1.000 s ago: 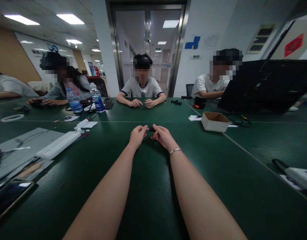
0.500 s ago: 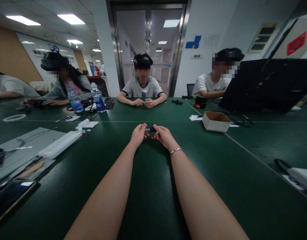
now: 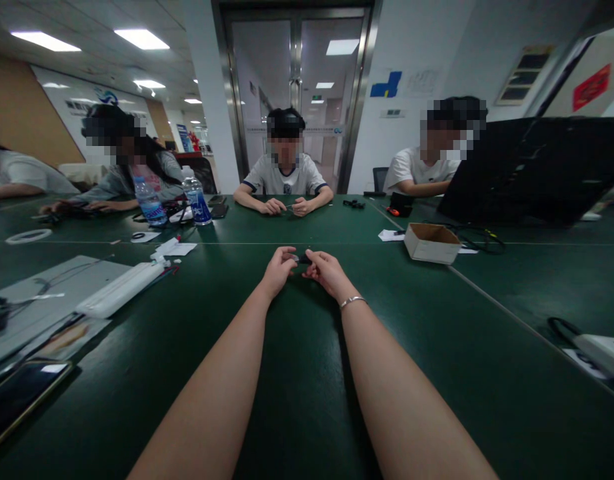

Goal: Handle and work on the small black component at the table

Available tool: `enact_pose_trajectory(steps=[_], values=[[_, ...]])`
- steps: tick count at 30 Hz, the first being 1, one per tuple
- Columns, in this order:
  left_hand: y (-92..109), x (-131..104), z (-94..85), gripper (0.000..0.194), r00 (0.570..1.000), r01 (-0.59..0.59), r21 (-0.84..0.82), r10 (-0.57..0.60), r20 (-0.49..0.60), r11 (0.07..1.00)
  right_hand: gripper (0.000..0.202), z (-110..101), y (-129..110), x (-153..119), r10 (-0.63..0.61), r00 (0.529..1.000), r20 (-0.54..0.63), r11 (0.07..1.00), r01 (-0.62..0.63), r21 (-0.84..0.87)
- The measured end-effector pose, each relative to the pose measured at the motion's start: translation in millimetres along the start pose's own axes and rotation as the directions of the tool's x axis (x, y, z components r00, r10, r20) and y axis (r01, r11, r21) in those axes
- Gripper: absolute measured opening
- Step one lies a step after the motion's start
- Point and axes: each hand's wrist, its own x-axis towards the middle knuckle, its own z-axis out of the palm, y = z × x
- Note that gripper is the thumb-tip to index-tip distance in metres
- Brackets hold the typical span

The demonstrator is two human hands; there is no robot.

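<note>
In front of me, over the green table, both hands meet at a small dark stick-like object (image 3: 303,259) with a paler end on its left. Its exact kind is too small to make out. My right hand (image 3: 327,272) pinches the dark end between thumb and forefinger, its other fingers curled below. My left hand (image 3: 277,272) has its thumb and fingers curled around the pale end, which they partly cover. A silver bracelet (image 3: 353,302) circles my right wrist.
A small cardboard box (image 3: 431,244) stands right of my hands. At left lie a phone (image 3: 24,400), a white wrapped bar (image 3: 124,290) and a grey panel (image 3: 81,280). Two water bottles (image 3: 197,200) stand farther back. A person (image 3: 285,177) sits opposite; a monitor (image 3: 531,173) is at right.
My left fingers have shifted slightly on the pale end, with the forefinger a little farther from the thumb. My right hand has hardly moved.
</note>
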Motion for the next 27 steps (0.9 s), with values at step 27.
enact_pose_trajectory(steps=[27], values=[[0.4,0.2,1.1,0.019,1.000,0.000,0.026,0.000,-0.005,1.000,0.032,0.8,-2.2,-1.9,0.004,1.000,0.024,0.999,-0.005,0.045]])
